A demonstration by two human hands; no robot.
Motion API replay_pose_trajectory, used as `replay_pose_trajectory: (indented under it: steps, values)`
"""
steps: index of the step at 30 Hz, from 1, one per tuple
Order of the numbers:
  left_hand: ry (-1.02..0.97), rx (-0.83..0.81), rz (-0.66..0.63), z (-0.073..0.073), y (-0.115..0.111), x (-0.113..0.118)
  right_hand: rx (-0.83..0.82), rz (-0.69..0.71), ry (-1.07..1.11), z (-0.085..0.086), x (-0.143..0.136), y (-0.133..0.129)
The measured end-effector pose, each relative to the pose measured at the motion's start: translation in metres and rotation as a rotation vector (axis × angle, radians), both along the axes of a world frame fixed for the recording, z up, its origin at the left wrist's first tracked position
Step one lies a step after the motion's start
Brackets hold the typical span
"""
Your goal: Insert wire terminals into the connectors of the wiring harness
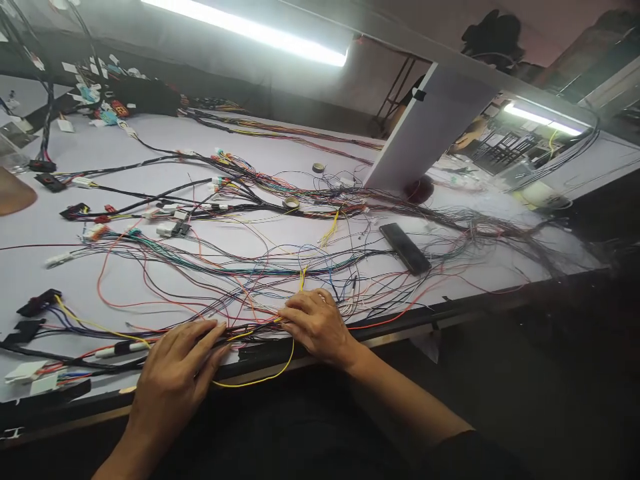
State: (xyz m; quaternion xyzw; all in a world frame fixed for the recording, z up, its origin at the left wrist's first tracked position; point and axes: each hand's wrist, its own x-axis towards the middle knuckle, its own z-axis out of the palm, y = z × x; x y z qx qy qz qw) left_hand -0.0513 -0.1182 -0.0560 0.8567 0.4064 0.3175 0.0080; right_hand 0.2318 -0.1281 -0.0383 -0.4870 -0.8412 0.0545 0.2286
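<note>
Along the front edge of the table runs a wire bundle (250, 330) of red, black and yellow wires. My left hand (173, 367) is closed over it, fingertips and thumb pinching the wires. A short way to the right, my right hand (317, 327) pinches the same bundle with bent fingers. From between the hands a loose yellow wire (260, 380) loops down over the table edge. Left of my left hand, the bundle continues as black-taped branches ending in white connectors (25, 372) and a black connector (40, 302). What lies under my palms is hidden.
Several wire harnesses with connectors (173, 229) spread over the white table (165, 130). Tape rolls (291, 203) and a black phone (405, 248) lie among the wires. A white upright panel (430, 120) stands behind. At the left edge, part of another person's arm (15, 193) shows.
</note>
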Motion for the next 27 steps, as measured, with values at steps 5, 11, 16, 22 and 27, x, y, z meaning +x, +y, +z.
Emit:
replay_pose_trajectory:
  steps: [5,11,16,22,27]
  values:
    - [0.011,0.015,0.003,0.001,-0.001,0.000,0.043,0.013,-0.037,0.003,0.014,0.005]
    - [0.026,0.012,0.016,0.000,-0.001,0.000,0.099,-0.015,-0.145,0.001,0.027,0.017]
    - [0.058,0.034,0.030,0.001,0.000,0.001,0.095,-0.023,-0.116,0.002,0.032,0.018]
    - [0.087,0.022,0.046,0.004,0.004,0.000,0.009,0.032,-0.079,0.005,0.045,0.005]
    - [0.129,0.073,0.039,0.006,0.016,0.009,0.075,-0.036,-0.015,-0.005,0.057,0.010]
